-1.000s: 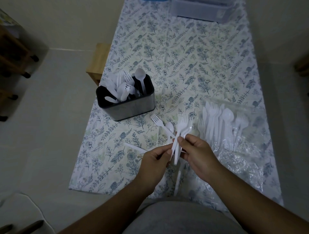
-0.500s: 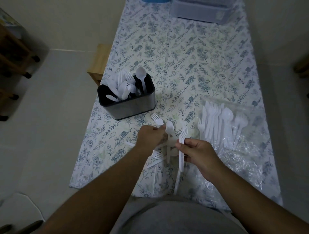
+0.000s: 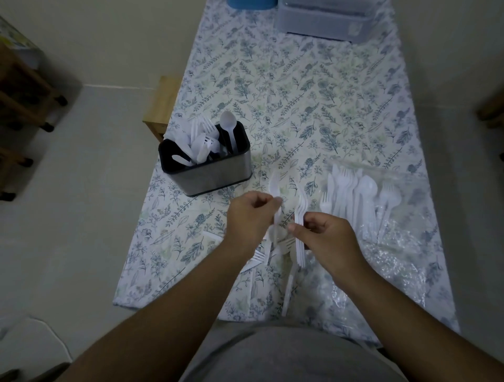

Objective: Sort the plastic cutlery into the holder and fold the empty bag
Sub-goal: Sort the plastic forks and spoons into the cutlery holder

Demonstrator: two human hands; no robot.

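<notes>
A steel cutlery holder (image 3: 215, 174) with a black liner stands left of centre, holding several white forks, knives and a spoon. My left hand (image 3: 252, 218) is closed on a white plastic fork (image 3: 275, 188), its tines pointing away from me. My right hand (image 3: 324, 240) grips a small bundle of white forks (image 3: 300, 218) upright. Loose forks (image 3: 283, 245) lie on the cloth between and under my hands. On the right, a clear plastic bag (image 3: 395, 245) lies flat with more white cutlery (image 3: 360, 193) on its far end.
The floral tablecloth (image 3: 313, 95) covers a narrow table. A grey plastic bin (image 3: 324, 19) and a blue object (image 3: 251, 3) sit at the far end. A wooden stool (image 3: 163, 103) stands left of the table, beside the holder. Dark wooden furniture (image 3: 21, 90) is at far left.
My left hand has picked a fork up from the loose pile and lifted it beside the bundle. My right hand has stayed in place, holding its forks.
</notes>
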